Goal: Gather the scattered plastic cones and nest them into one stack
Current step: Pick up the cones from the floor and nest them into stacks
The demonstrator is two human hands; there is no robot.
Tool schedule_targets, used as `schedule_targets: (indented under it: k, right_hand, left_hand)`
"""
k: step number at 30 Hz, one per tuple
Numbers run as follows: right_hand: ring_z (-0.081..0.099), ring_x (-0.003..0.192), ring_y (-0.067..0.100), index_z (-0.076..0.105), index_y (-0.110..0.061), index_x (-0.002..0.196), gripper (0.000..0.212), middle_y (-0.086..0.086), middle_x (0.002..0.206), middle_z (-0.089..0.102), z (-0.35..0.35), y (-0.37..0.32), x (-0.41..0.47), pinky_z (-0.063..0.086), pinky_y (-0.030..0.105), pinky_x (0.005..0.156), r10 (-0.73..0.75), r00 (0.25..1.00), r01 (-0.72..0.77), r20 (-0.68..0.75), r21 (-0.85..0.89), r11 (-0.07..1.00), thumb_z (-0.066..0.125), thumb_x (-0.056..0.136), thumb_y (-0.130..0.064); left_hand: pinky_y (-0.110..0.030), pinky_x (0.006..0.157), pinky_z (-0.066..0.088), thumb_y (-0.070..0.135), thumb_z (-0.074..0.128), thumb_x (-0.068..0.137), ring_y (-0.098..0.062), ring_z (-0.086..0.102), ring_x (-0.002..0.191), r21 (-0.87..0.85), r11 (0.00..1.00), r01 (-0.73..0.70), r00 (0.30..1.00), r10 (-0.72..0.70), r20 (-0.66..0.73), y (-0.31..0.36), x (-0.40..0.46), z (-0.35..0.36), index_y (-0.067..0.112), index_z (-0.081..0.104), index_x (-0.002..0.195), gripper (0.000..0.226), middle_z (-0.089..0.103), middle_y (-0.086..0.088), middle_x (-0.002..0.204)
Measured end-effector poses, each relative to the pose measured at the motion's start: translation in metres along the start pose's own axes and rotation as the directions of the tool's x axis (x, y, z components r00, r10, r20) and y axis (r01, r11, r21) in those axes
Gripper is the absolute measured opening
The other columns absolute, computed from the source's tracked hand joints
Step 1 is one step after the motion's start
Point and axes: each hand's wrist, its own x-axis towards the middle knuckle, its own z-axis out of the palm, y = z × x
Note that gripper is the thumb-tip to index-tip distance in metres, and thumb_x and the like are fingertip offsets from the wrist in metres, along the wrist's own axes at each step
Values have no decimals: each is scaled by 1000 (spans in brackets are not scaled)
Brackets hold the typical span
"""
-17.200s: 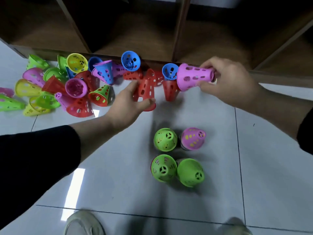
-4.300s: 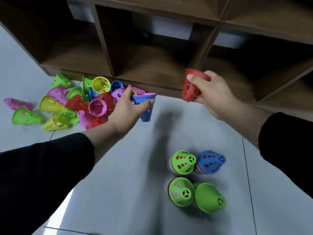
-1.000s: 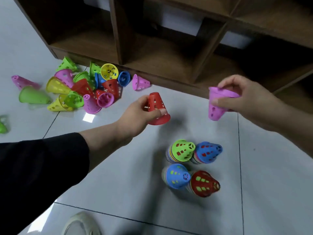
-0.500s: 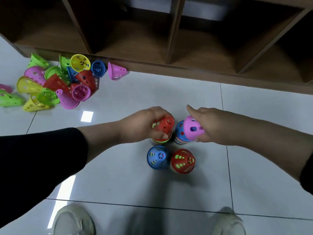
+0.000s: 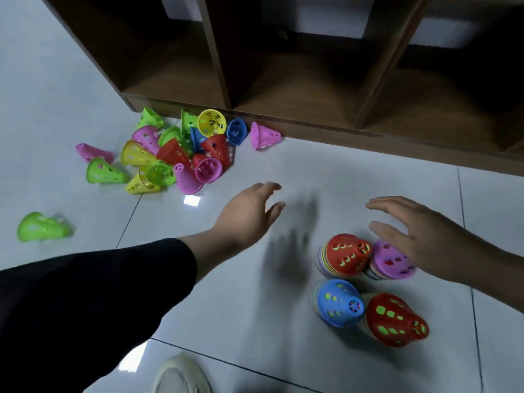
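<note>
Plastic, perforated, bright: four nested stacks [image 5: 368,287] stood close together at near right on the white tiled floor [image 5: 255,321], topped red, purple, blue and red. Loose cones [image 5: 181,154] lay heaped at far left beside the wooden shelf unit [image 5: 283,80]; one green cone [image 5: 39,230] well apart at left. Left hand [image 5: 249,214] empty, fingers extended. Right hand [image 5: 419,231] empty, fingers spread, over the purple-topped stack.

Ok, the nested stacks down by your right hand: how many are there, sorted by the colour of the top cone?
Red-topped stacks: 2
Blue-topped stack: 1
Pink-topped stack: 1
Total: 4
</note>
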Motion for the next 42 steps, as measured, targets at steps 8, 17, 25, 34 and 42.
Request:
schedule_targets:
  k: [8, 17, 25, 34, 42]
  right_hand:
    - [50, 119, 9, 46, -33, 139, 43, -14, 138, 43, 9, -57, 145, 42, 27, 95, -202, 979, 201, 14, -161, 966, 54, 97, -39]
    - [28, 141, 35, 25, -33, 153, 76, 3, 162, 15, 52, -73, 282, 33, 39, 114, -154, 982, 188, 114, -428, 884, 43, 90, 6]
    - [27, 146, 32, 14, -37, 155, 84, -2, 165, 10, 50, -105, 311, 37, 42, 110, -180, 976, 216, 120, -511, 832, 41, 91, 10]
    - [54, 103, 35, 47, -21, 134, 50, 12, 118, 46, 71, -98, 314, 45, 36, 78, -247, 966, 244, 74, -576, 780, 59, 89, -3]
    - [55, 99, 30, 59, -13, 111, 26, 10, 116, 52, 23, -76, 247, 43, 30, 76, -124, 974, 86, -192, -193, 977, 64, 92, -31]
  left_hand:
    - [-48, 91, 43, 38, 67, 83, -37, 51, 115, 444, 852, 276, 953, -182, -243, -124, 27, -46, 26, 43, 137, 60, 51, -13, 130]
    - [-48, 110, 32, 27, 41, 98, -35, 36, 139, 778, 605, -171, 985, 76, 158, -166, 59, -54, 29, 46, 139, 42, 29, -17, 157]
    - [-40, 89, 46, 19, 50, 97, -31, 58, 105, 715, 654, -245, 969, 149, 196, -161, 86, -48, 18, 57, 128, 32, 58, -9, 122]
    - [-42, 78, 52, 45, 58, 92, -34, 62, 89, 522, 799, -299, 954, 263, 143, -156, 65, -37, 13, 60, 114, 39, 62, -12, 106]
    - [-33, 64, 49, 51, 72, 81, -16, 52, 77, -97, 976, -197, 967, 177, -183, -102, 40, -42, 21, 49, 90, 39, 55, 2, 92]
